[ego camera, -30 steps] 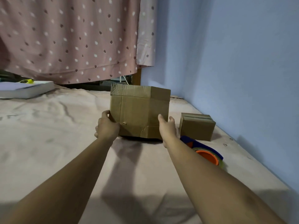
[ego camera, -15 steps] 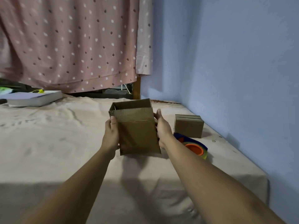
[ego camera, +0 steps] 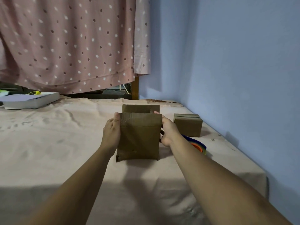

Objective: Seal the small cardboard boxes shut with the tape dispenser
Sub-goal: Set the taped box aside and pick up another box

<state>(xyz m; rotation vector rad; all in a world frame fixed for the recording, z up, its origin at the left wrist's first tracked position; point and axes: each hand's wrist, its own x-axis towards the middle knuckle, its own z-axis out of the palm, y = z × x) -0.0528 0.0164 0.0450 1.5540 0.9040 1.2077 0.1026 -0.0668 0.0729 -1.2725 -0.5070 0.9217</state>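
- On the bed [ego camera: 48, 143], in the middle of its pinkish sheet, a cardboard box [ego camera: 139, 140] stands between the person's two hands. Its top is open, with a near flap and a far flap both raised.
- The left hand [ego camera: 112, 132] grasps the box's left side. The thumb points up along the near edge, and the fingers are mostly hidden behind the cardboard.
- The right hand [ego camera: 168, 130] grasps the right side, with its fingers curled round that edge.
- The box's lower edge meets the sheet; I cannot tell whether it rests there or is slightly lifted.
- A smaller box [ego camera: 188, 125], closed, sits on the bed to the right, near the blue wall [ego camera: 235, 62] and apart from the held box.
- The tape dispenser [ego camera: 198, 146], blue with an orange roll, lies on the sheet just in front of the smaller box. The right forearm partly covers it.
- At the far left lies a flat white box [ego camera: 30, 100], and a dotted pink curtain [ego camera: 73, 46] hangs behind the bed.
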